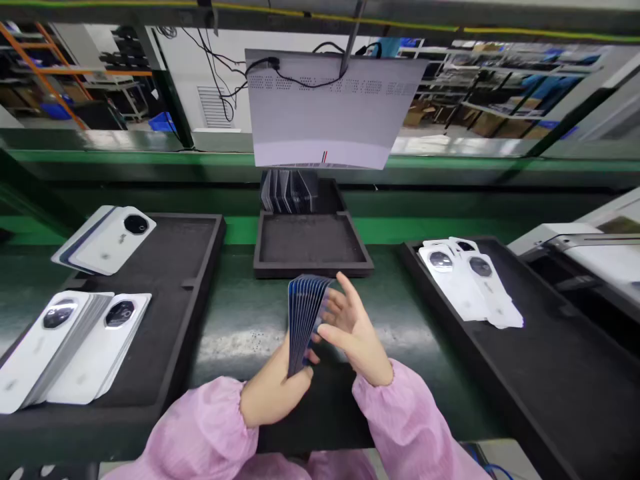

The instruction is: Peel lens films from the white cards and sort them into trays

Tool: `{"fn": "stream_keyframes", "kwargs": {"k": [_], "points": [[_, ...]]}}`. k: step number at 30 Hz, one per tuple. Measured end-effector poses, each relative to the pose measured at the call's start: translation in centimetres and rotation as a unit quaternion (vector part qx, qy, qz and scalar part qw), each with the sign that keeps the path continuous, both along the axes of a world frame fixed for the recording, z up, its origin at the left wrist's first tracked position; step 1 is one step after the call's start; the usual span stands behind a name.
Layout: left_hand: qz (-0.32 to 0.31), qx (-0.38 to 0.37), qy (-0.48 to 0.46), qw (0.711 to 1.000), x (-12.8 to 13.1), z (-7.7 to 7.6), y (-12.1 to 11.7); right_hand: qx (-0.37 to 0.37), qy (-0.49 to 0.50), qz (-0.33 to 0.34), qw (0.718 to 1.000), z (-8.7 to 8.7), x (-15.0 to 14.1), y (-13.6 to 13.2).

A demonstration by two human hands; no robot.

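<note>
My left hand [280,393] is closed around the lower end of a fanned stack of thin dark blue phone-sized sheets [305,320], held upright over the bench. My right hand [353,327] is at the right side of the stack, its fingers spread and its thumb pointing at the sheets. Some of its fingertips lie near or behind the stack's edge; whether they touch it I cannot tell. Just beyond the stack is a small black tray [313,265], and behind that a bundle of similar dark sheets [287,192] stands on edge.
On the left, a black tray [173,360] bears white phone back panels [100,353], with more panels [113,240] at its far end. Several white panels [467,283] lie in the right tray [540,373]. A monitor [330,113] hangs above the back. A white machine [600,247] stands far right.
</note>
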State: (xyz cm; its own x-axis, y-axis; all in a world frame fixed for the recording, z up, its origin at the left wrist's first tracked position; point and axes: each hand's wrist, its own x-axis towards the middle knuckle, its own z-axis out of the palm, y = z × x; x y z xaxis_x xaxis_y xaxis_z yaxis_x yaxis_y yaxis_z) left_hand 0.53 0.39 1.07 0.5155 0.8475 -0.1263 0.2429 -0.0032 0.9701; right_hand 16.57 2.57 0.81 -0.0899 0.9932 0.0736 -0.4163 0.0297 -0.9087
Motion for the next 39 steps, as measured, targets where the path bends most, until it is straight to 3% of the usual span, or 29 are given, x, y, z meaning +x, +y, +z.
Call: {"fn": "stream_keyframes", "kwargs": {"k": [2, 4, 7, 9, 11, 12, 14, 16, 18, 21, 24, 26, 30, 34, 39], "points": [[0.069, 0.137, 0.104, 0.983, 0.3, -0.5, 0.2, 0.049, 0.009, -0.018, 0.999, 0.0, -0.8, -0.1], [0.092, 0.228, 0.179, 0.953, 0.5, -0.9, 0.3, 0.054, -0.001, -0.046, 0.997, 0.0, -1.4, -0.4], [0.074, 0.256, 0.194, 0.944, 0.7, -1.0, 0.1, 0.041, -0.047, -0.144, 0.988, 0.3, -1.3, -0.4], [0.066, 0.196, 0.103, 0.973, 0.6, -0.5, 0.1, 0.057, -0.045, -0.165, 0.984, 0.5, -0.6, -0.1], [0.071, 0.074, -0.058, 0.993, 0.3, 0.0, 0.3, 0.063, 0.009, -0.133, 0.989, 0.7, 0.1, 0.3], [0.065, -0.006, -0.144, 0.987, 0.1, 0.3, 0.5, 0.056, 0.046, -0.104, 0.992, 0.8, 0.4, 0.4], [0.000, -0.181, -0.278, 0.943, -0.1, 0.4, 0.9, 0.029, 0.107, -0.046, 0.993, 1.0, 0.5, 0.5], [-0.097, -0.323, -0.347, 0.875, -0.2, 0.2, 1.0, -0.001, 0.114, -0.015, 0.993, 1.0, 0.4, 0.5], [-0.153, -0.402, -0.386, 0.816, -0.2, -0.1, 1.0, -0.029, 0.069, -0.004, 0.997, 1.1, 0.3, 0.5], [-0.154, -0.438, -0.417, 0.781, 0.1, -0.1, 0.7, -0.051, -0.005, -0.008, 0.999, 1.2, 0.6, 0.6], [-0.130, -0.436, -0.414, 0.788, 0.3, 0.4, 0.3, -0.056, -0.018, 0.015, 0.998, 1.3, 1.0, 0.6], [-0.102, -0.423, -0.389, 0.812, 0.4, 0.7, 0.0, -0.058, -0.005, 0.038, 0.998, 1.3, 1.2, 0.6], [-0.028, -0.380, -0.321, 0.867, 0.5, 0.7, -0.2, -0.048, -0.042, 0.011, 0.998, 0.9, 1.2, 0.5], [-0.007, -0.326, -0.285, 0.901, 0.4, 0.2, -0.3, -0.036, -0.026, 0.032, 0.999, 0.4, 1.0, 0.5], [0.021, -0.356, -0.301, 0.884, 0.0, -0.3, -0.7, -0.048, -0.003, 0.023, 0.999, -0.1, 0.8, 0.3]]}}
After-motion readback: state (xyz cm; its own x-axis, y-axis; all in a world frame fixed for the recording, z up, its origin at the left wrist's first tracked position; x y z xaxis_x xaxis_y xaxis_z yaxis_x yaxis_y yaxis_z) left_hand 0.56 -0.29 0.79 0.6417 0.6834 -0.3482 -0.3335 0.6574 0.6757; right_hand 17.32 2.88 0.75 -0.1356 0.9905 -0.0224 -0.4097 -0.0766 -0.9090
